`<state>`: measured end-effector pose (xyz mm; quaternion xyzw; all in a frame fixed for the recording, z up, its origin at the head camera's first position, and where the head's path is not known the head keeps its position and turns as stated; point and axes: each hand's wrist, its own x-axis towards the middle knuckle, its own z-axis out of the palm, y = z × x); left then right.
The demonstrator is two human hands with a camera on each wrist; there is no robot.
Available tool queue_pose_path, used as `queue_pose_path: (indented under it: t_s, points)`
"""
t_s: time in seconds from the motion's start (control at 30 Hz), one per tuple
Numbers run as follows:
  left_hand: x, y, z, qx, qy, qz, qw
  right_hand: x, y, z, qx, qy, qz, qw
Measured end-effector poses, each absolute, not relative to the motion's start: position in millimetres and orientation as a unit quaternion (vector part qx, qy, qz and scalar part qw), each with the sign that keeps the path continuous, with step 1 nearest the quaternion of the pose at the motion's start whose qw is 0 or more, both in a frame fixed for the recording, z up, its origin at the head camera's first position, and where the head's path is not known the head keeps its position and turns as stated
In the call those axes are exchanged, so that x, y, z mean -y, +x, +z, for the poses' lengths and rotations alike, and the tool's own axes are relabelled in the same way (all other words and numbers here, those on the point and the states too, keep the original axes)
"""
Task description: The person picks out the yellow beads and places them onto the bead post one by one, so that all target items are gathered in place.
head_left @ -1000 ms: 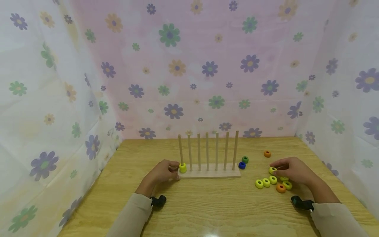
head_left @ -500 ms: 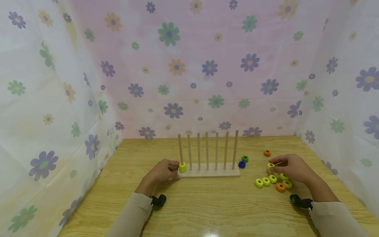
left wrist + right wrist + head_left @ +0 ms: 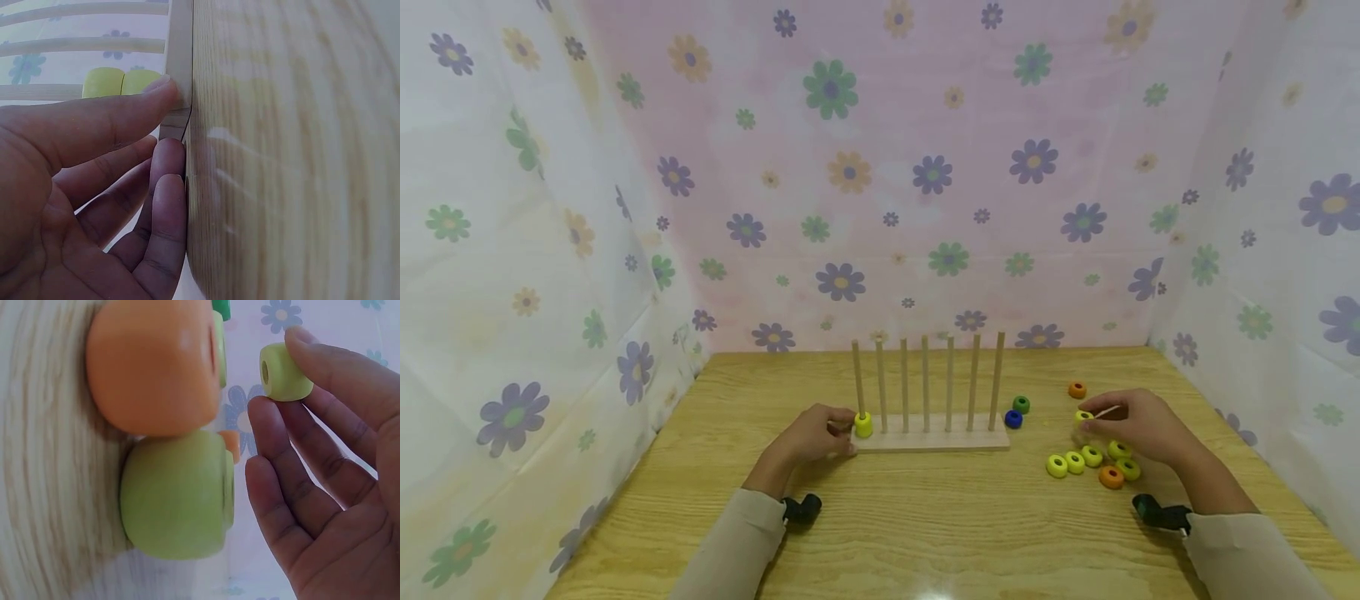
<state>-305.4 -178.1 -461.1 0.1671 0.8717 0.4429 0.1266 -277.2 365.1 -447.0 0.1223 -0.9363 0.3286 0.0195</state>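
My left hand (image 3: 811, 435) grips the left end of a wooden peg rack (image 3: 932, 442), its thumb against the base in the left wrist view. Two yellow beads (image 3: 122, 82) are threaded on the rack's leftmost peg (image 3: 858, 379); the other upright pegs are bare. My right hand (image 3: 1142, 427) pinches a yellow bead (image 3: 285, 372) between thumb and fingers, lifted off the table. Below that hand lie several loose yellow beads (image 3: 1074, 462) and an orange bead (image 3: 1112, 477). The right wrist view shows the orange bead (image 3: 153, 365) and a yellow bead (image 3: 175, 497) up close.
A green bead (image 3: 1021, 404) and a blue bead (image 3: 1013, 419) lie just right of the rack. Another orange bead (image 3: 1077, 389) sits farther back on the wooden table (image 3: 925, 517). Flower-printed cloth (image 3: 887, 208) encloses the table at the back and sides.
My right hand has raised the yellow bead off the table and shifted slightly left, uncovering another yellow bead. My left hand and the rack have stayed put.
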Motion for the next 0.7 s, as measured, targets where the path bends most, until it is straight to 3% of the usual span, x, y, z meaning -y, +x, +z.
queue_pose_path:
  t_s: [0.7]
  points:
    - [177.6,-305.6,-461.5,-0.883,0.158,0.426,0.120,-336.3,-277.7,-428.4,0.937,0.158,0.307,0.057]
